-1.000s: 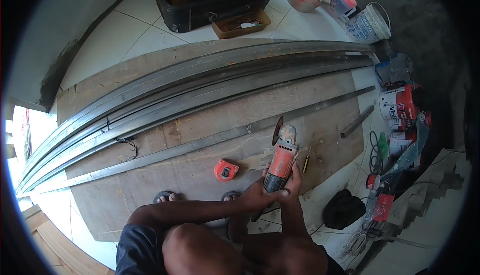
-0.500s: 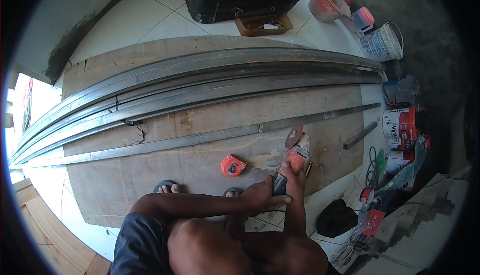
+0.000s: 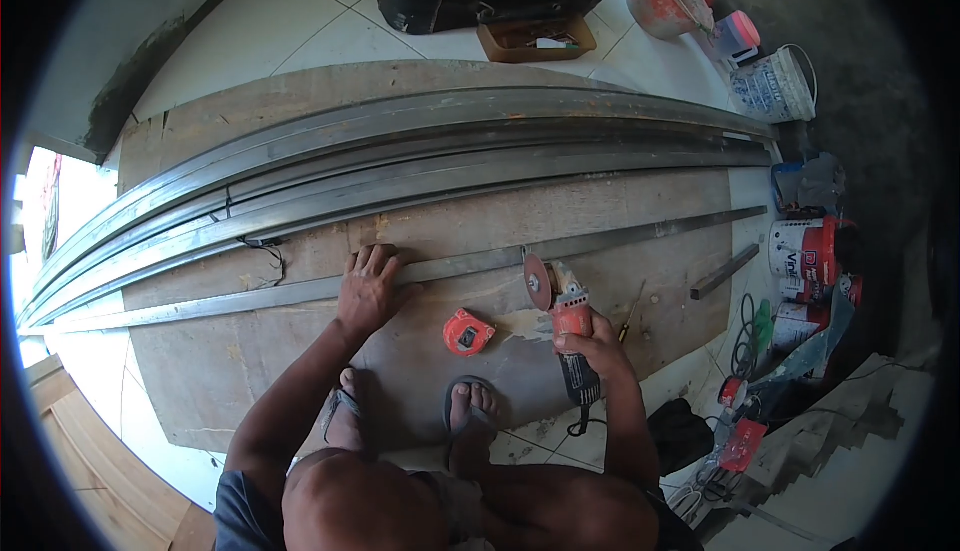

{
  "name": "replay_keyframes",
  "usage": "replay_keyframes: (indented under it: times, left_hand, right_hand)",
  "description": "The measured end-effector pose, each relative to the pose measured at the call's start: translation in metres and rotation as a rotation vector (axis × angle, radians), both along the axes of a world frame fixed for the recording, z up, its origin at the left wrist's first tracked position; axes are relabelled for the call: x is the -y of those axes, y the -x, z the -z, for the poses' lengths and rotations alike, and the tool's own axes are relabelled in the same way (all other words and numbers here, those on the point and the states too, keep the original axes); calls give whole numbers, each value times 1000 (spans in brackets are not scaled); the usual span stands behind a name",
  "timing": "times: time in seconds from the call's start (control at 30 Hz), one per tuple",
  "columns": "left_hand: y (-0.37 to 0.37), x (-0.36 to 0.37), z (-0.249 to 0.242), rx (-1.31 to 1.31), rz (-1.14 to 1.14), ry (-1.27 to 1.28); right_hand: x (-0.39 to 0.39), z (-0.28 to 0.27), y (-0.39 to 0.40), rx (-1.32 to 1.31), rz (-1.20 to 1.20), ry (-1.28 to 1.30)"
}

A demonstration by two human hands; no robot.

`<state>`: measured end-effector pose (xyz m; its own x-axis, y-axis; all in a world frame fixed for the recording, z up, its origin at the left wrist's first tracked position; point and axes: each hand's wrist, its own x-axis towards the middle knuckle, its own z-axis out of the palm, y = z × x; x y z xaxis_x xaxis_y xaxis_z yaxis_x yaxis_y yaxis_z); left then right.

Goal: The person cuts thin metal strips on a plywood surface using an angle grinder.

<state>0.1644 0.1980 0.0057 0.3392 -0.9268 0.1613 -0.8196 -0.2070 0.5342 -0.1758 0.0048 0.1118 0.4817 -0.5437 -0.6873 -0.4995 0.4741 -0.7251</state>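
My left hand [image 3: 370,289] lies on a long, thin metal bar [image 3: 450,265], its fingers curled over the bar's far side. My right hand [image 3: 597,344] is wrapped round the red and black body of an angle grinder [image 3: 572,323]. The grinder's reddish-brown disc [image 3: 539,282] stands upright close to the near edge of the bar; whether they touch is hard to tell. Between my hands, a red tape measure [image 3: 467,332] rests on the brown board [image 3: 420,391].
Several long metal bars [image 3: 400,180] lie beyond the single one. A short metal piece [image 3: 725,272] is at the right, and a thin tool [image 3: 627,323] lies beside the grinder. Paint buckets [image 3: 800,249] and cords line the right side; a black case [image 3: 480,1] stands at the back.
My left hand has left the grinder and moved left onto the bar. My right hand has brought the grinder left, its disc now near the bar. My legs have shifted, showing both feet.
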Motion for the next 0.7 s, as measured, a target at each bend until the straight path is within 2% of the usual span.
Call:
replay_keyframes:
  times: [0.4,0.53,0.63,0.7]
  left_hand:
    - [-1,-4,17,-11,-13,-18]
    - [-3,1,3,-57,-14,-4]
    - [-5,17,-7,-88,41,25]
    - [-6,45,-4,-240,174,50]
  right_hand:
    - [14,13,-3,-24,-20,-10]
    - [13,11,-2,-34,-4,-18]
    - [10,11,5,-31,5,-27]
    - [7,13,14,-41,21,-34]
